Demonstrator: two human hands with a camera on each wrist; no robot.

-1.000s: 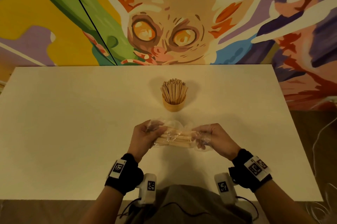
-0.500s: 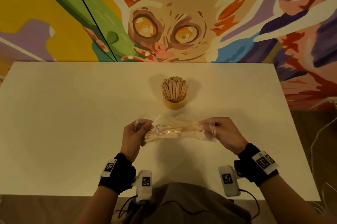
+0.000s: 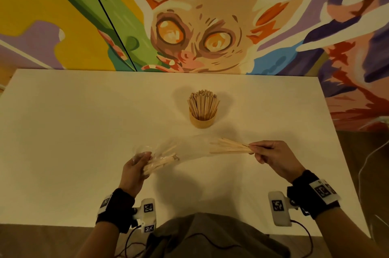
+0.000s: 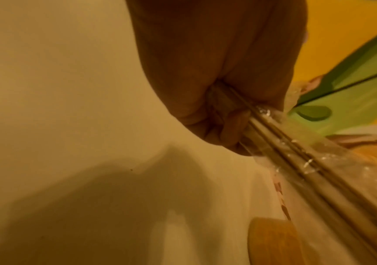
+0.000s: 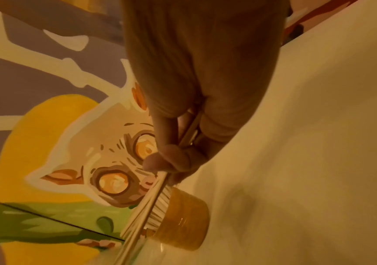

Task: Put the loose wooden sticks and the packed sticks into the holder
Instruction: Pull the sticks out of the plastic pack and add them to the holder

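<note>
A round wooden holder [image 3: 201, 122] stands mid-table, filled with several upright sticks [image 3: 202, 103]. My left hand [image 3: 136, 166] grips a clear plastic packet [image 3: 160, 152] with several sticks still inside it [image 4: 314, 161]. My right hand [image 3: 267, 152] pinches a bunch of bare sticks [image 3: 228, 146] by one end, their free ends fanning left, just outside the packet's open mouth. In the right wrist view the bunch [image 5: 151, 202] passes in front of the holder [image 5: 183, 220]. Both hands hover above the table, in front of the holder.
The white table [image 3: 73, 131] ends at a painted mural wall [image 3: 189, 16] behind the holder. Its right edge drops to a brown floor with cables [image 3: 374, 156]. My grey-clad lap [image 3: 210, 234] is at the near edge.
My hands have pulled apart. The right hand has drawn a bunch of sticks out of the packet to the right, while the left has carried the packet with the remaining sticks to the left.
</note>
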